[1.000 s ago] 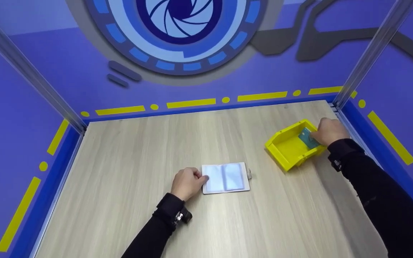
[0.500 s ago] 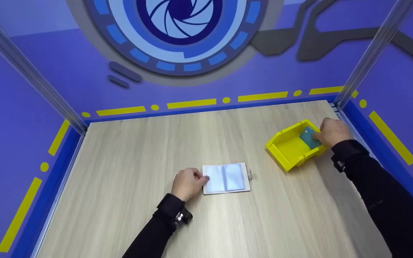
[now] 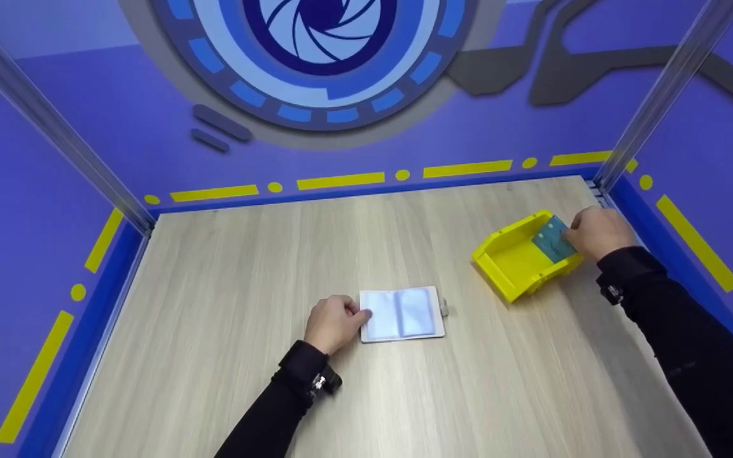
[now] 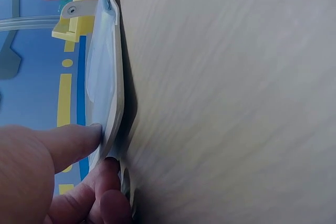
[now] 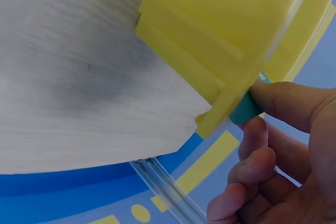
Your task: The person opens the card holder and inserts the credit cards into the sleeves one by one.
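Note:
A small card holder (image 3: 416, 313) lies spread open on the table, showing clear plastic sleeves and a snap tab at its right side. My left hand (image 3: 335, 323) pinches its left edge, with the thumb (image 4: 79, 142) on top and fingertips underneath in the left wrist view. Over at the yellow bin (image 3: 511, 264), my right hand (image 3: 599, 232) pinches a teal card (image 3: 551, 239) between thumb and fingers at the bin's back right wall. Much of the card shows inside the bin in the head view. In the right wrist view, the bin wall hides most of it.
The pale wooden table (image 3: 245, 273) is bounded by blue printed panels (image 3: 341, 152) at the back and both sides. Metal posts (image 3: 653, 95) stand in the two back corners. The bin sits near the table's right edge.
My right hand has shifted slightly to the right, drawing the teal card up and toward the bin's back wall. The left hand and the card holder have stayed in place.

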{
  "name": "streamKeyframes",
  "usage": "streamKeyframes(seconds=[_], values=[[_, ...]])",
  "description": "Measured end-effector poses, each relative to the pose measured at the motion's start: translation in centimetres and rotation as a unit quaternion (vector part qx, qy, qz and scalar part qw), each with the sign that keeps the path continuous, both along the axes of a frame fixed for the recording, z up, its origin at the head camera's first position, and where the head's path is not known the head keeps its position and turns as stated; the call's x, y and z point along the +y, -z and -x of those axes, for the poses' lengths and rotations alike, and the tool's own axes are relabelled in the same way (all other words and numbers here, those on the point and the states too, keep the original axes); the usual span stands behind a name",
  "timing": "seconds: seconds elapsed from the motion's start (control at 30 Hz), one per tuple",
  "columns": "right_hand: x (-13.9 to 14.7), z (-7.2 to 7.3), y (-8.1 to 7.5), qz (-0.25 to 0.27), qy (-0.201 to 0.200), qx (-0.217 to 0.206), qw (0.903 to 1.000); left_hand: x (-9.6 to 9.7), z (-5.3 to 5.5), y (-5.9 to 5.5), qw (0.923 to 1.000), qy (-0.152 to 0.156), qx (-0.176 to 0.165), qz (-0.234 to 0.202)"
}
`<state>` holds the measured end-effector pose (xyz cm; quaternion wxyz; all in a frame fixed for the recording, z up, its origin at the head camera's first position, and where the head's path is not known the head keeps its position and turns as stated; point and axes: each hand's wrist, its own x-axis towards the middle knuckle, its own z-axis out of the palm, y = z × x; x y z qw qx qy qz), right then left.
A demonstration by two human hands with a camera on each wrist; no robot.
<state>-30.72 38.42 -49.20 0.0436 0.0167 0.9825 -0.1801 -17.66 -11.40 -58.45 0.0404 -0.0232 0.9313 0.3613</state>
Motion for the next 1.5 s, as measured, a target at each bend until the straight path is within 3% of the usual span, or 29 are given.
streamKeyframes(seconds=[0.3,0.57,0.67,0.93,1.07,1.23,1.5], values=[[-0.4,-0.7,-0.7,0.0,-0.006,0.051,0.9987,0.1,-0.1,0.1,1.0,0.004,-0.003,0.001],[-3.4,-1.0,-2.7,0.003,-0.024,0.101,0.9946,0.0,0.0,-0.1,1.0,0.005,0.006,0.003],[-5.5,-1.5,-3.7,0.004,-0.032,0.083,0.996,0.0,0.0,-0.2,1.0,0.006,0.003,0.003],[-12.5,-3.9,-5.2,0.075,-0.07,-0.013,0.9946,-0.1,0.0,-0.2,1.0,0.001,-0.003,0.008],[-15.2,-5.2,-4.5,0.124,-0.078,-0.047,0.9881,0.0,0.0,-0.2,1.0,0.0,-0.006,0.005],[-17.8,-6.2,-2.3,0.169,-0.087,-0.08,0.9785,0.0,0.0,-0.2,1.0,-0.001,-0.008,0.0],[-21.0,-7.1,1.3,0.176,-0.118,-0.079,0.9742,0.0,0.0,-0.2,1.0,0.001,0.002,0.004]])
